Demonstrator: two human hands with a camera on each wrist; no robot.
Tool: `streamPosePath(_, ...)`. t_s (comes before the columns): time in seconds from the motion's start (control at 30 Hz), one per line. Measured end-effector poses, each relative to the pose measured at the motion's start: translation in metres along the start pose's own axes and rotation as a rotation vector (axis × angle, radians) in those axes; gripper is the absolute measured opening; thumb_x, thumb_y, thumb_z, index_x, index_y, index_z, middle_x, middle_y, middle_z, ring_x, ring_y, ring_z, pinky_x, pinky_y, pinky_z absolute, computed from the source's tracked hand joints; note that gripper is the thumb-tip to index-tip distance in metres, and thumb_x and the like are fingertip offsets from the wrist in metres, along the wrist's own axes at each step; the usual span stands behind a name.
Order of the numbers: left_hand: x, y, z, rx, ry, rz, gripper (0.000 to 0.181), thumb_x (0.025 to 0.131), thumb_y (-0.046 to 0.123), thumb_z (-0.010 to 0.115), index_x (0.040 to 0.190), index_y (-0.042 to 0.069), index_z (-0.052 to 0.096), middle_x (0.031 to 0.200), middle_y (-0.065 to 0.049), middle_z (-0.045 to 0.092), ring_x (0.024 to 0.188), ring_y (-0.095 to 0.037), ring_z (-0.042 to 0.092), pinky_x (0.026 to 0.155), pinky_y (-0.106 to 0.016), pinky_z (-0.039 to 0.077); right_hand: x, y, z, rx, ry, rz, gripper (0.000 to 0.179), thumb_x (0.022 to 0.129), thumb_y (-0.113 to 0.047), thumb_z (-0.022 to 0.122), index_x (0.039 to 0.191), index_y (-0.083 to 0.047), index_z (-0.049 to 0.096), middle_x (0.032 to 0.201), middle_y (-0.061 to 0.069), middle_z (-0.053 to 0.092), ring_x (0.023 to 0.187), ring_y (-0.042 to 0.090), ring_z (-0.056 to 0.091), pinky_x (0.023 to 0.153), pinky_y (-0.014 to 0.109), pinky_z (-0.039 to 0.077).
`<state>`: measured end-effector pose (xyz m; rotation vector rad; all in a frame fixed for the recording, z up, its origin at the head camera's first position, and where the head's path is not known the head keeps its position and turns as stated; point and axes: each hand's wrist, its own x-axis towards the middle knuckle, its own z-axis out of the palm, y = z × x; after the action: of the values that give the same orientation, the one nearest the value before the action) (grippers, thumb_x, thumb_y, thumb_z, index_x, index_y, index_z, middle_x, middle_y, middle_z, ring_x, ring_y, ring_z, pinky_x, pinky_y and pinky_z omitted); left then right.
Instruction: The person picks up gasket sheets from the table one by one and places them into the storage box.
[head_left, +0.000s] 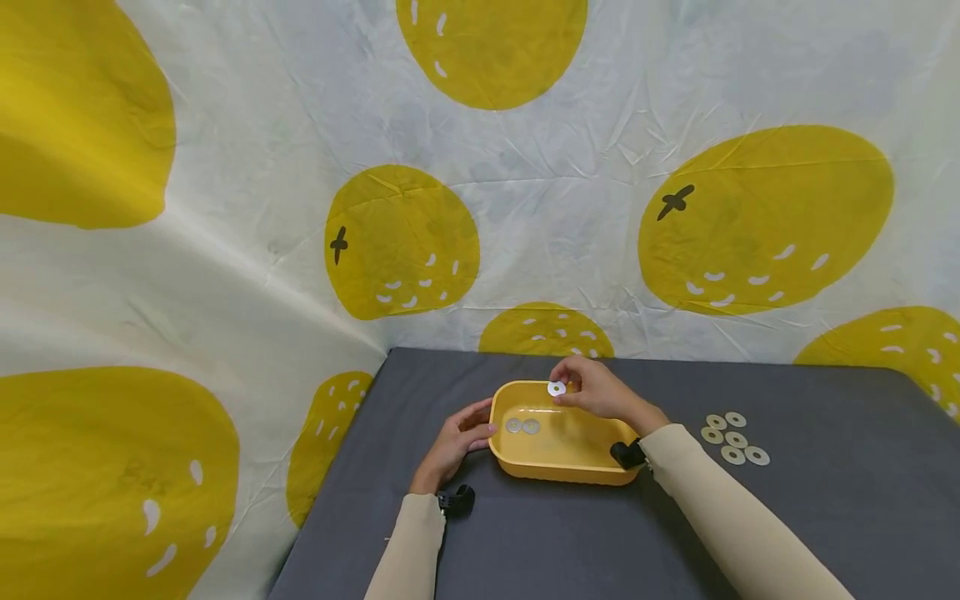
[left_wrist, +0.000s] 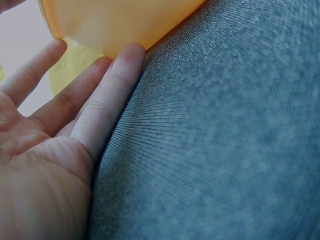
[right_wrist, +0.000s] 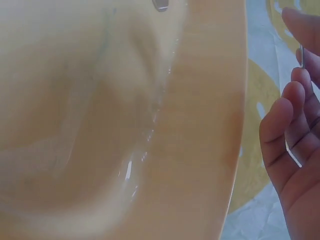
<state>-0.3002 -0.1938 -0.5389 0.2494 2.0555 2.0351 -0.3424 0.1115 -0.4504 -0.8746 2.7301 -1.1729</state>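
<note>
A yellow rectangular tray [head_left: 562, 475] with rounded corners stands on the dark cloth between the two hands. My left hand [head_left: 461, 435] rests at the tray's left end, its fairly straight fingers [left_wrist: 107, 95] touching the outer wall in the left wrist view. Over the tray's far rim, my right hand [head_left: 596, 392] pinches a flat metal washer [head_left: 556, 389] between thumb and fingertips. From the right wrist only the washer's thin edge [right_wrist: 302, 56] shows. Two washers [head_left: 522, 426] lie side by side on the tray floor, toward its left end.
Several loose washers [head_left: 734, 437] are grouped on the grey tablecloth [head_left: 840, 500] to the right of the tray. A white curtain with yellow fruit prints [head_left: 405, 242] hangs behind the table and along its left side. Each wrist wears a black strap.
</note>
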Motion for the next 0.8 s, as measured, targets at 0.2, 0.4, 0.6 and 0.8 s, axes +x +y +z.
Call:
streamPosePath(0.2, -0.001, 0.001, 0.000, -0.005, -0.004, 0.013, 0.059, 0.096, 0.021, 0.073, 0.151, 0.019, 0.053, 0.145, -0.017, 0.059, 0.123, -0.028, 0.066, 0.095, -0.034, 0.060, 0.006, 0.001, 0.003, 0.008, -0.041, -0.014, 0.024, 0.090, -0.012, 0.079, 0.111, -0.015, 0.068, 0.101, 0.004, 0.062, 0.080, 0.018, 0.054, 0.071, 0.032, 0.050)
streamPosePath(0.4, -0.001, 0.002, 0.001, -0.001, -0.011, 0.014, 0.060, 0.096, 0.023, 0.074, 0.151, 0.019, 0.052, 0.145, -0.016, 0.059, 0.122, -0.025, 0.067, 0.095, -0.034, 0.060, 0.011, 0.005, 0.008, 0.010, -0.080, -0.014, 0.024, 0.091, -0.013, 0.079, 0.111, -0.016, 0.068, 0.103, 0.004, 0.062, 0.081, 0.018, 0.055, 0.072, 0.033, 0.050)
streamPosePath(0.6, -0.001, 0.001, 0.001, -0.005, -0.004, 0.004, 0.060, 0.095, 0.023, 0.074, 0.151, 0.019, 0.052, 0.145, -0.016, 0.059, 0.121, -0.024, 0.067, 0.095, -0.034, 0.060, 0.017, 0.009, 0.013, -0.001, -0.103, -0.043, 0.023, 0.089, -0.012, 0.080, 0.110, -0.015, 0.069, 0.101, 0.002, 0.063, 0.080, 0.016, 0.054, 0.072, 0.029, 0.050)
streamPosePath(0.8, -0.001, 0.001, 0.001, -0.007, 0.002, -0.004, 0.059, 0.096, 0.021, 0.074, 0.151, 0.019, 0.052, 0.145, -0.016, 0.059, 0.121, -0.024, 0.067, 0.095, -0.034, 0.060, 0.018, 0.011, 0.016, -0.025, -0.116, -0.071, 0.024, 0.086, -0.014, 0.083, 0.107, -0.013, 0.070, 0.096, 0.003, 0.062, 0.077, 0.015, 0.053, 0.070, 0.027, 0.048)
